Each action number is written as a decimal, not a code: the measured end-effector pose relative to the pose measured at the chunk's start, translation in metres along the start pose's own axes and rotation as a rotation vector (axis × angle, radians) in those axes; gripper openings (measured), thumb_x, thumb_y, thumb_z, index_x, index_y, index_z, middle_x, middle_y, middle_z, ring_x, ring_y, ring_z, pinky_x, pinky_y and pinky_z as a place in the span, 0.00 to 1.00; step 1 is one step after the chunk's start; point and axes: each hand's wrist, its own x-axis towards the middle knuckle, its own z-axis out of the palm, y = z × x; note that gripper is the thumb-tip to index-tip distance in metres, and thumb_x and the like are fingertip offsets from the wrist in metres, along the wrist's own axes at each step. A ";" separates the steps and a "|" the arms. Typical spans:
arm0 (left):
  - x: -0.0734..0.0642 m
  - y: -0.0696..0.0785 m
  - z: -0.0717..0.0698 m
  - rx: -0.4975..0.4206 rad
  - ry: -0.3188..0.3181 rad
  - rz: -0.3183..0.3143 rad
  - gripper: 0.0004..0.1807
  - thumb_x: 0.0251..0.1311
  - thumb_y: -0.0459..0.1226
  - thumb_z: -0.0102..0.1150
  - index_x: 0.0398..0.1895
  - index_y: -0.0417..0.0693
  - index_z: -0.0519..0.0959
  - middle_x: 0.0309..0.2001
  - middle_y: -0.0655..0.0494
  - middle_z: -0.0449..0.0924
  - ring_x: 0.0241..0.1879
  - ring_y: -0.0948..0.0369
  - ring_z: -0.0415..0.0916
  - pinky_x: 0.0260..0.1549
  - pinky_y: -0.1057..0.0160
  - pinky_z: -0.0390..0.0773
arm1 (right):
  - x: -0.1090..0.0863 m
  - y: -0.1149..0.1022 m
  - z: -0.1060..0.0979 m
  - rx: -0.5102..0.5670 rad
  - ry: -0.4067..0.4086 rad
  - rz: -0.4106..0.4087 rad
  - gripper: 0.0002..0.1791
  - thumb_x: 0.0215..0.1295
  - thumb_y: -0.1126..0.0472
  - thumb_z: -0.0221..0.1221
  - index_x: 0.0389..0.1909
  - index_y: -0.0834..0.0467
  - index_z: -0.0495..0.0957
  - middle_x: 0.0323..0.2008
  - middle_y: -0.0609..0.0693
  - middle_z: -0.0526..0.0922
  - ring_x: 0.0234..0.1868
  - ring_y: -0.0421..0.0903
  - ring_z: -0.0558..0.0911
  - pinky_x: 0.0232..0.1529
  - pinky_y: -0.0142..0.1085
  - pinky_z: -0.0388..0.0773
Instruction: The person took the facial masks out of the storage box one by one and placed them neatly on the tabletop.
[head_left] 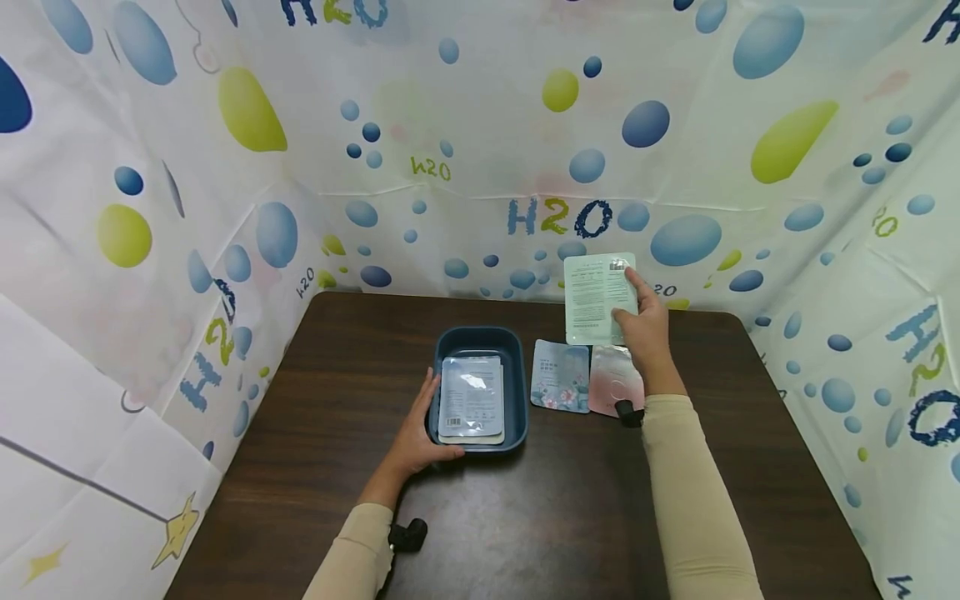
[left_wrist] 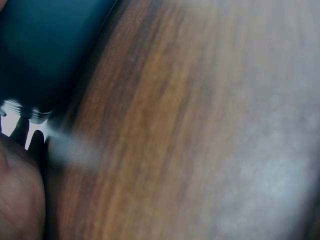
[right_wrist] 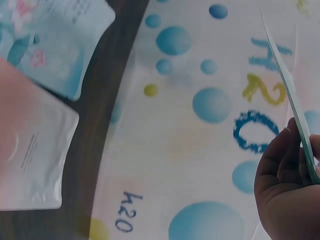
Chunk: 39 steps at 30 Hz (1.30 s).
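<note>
My right hand (head_left: 647, 333) pinches a pale green sheet mask packet (head_left: 596, 300) by its right side, thumb in front. The packet is raised above the table's back edge; in the right wrist view this packet (right_wrist: 290, 90) shows edge-on. Below it lie a blue floral packet (head_left: 559, 375) and a pink packet (head_left: 613, 379), side by side. My left hand (head_left: 416, 429) rests against the lower left corner of a dark blue tray (head_left: 514, 383), fingers along its left side and thumb along its front. Inside the tray, a silvery packet (head_left: 471, 396) lies on another pale one.
The dark wood table (head_left: 570, 508) carries the tray and packets. A white curtain-like sheet (head_left: 480, 133) with blue and green dots surrounds its back and sides. A black wrist camera (head_left: 407, 536) sits on the left wrist, another camera (head_left: 628, 413) on the right.
</note>
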 end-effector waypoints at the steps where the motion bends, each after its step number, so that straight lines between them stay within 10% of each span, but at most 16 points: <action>1: 0.000 0.000 0.000 -0.002 -0.001 -0.001 0.75 0.30 0.45 0.89 0.84 0.55 0.47 0.85 0.55 0.34 0.82 0.42 0.38 0.72 0.27 0.47 | 0.001 0.000 -0.004 -0.004 0.009 -0.003 0.44 0.70 0.77 0.50 0.81 0.43 0.55 0.76 0.52 0.66 0.66 0.49 0.76 0.55 0.28 0.80; 9: 0.001 0.000 0.000 -0.011 0.001 0.011 0.76 0.29 0.41 0.89 0.84 0.54 0.48 0.85 0.53 0.34 0.82 0.40 0.38 0.72 0.28 0.48 | 0.005 0.009 -0.028 -0.004 0.076 -0.019 0.43 0.69 0.79 0.51 0.80 0.46 0.56 0.73 0.58 0.69 0.62 0.44 0.78 0.46 0.21 0.79; 17: 0.001 0.003 0.002 -0.010 0.003 0.001 0.76 0.27 0.32 0.87 0.84 0.52 0.47 0.85 0.48 0.34 0.82 0.40 0.37 0.72 0.28 0.47 | 0.006 0.020 -0.051 -0.003 0.099 0.064 0.44 0.71 0.77 0.51 0.81 0.42 0.53 0.80 0.49 0.59 0.71 0.48 0.72 0.64 0.34 0.76; 26: -0.004 0.044 -0.007 -0.034 -0.018 0.009 0.72 0.29 0.29 0.85 0.81 0.35 0.48 0.83 0.34 0.35 0.80 0.33 0.38 0.71 0.26 0.48 | 0.004 0.042 -0.077 -0.021 0.185 0.147 0.44 0.70 0.78 0.51 0.80 0.41 0.56 0.79 0.50 0.61 0.66 0.45 0.74 0.50 0.23 0.79; 39: -0.005 0.047 -0.006 -0.042 -0.013 0.000 0.71 0.31 0.28 0.85 0.81 0.36 0.48 0.83 0.36 0.35 0.81 0.35 0.37 0.71 0.26 0.47 | 0.000 0.095 -0.104 -0.158 0.208 0.333 0.43 0.67 0.77 0.49 0.81 0.47 0.55 0.80 0.55 0.59 0.63 0.47 0.74 0.45 0.26 0.75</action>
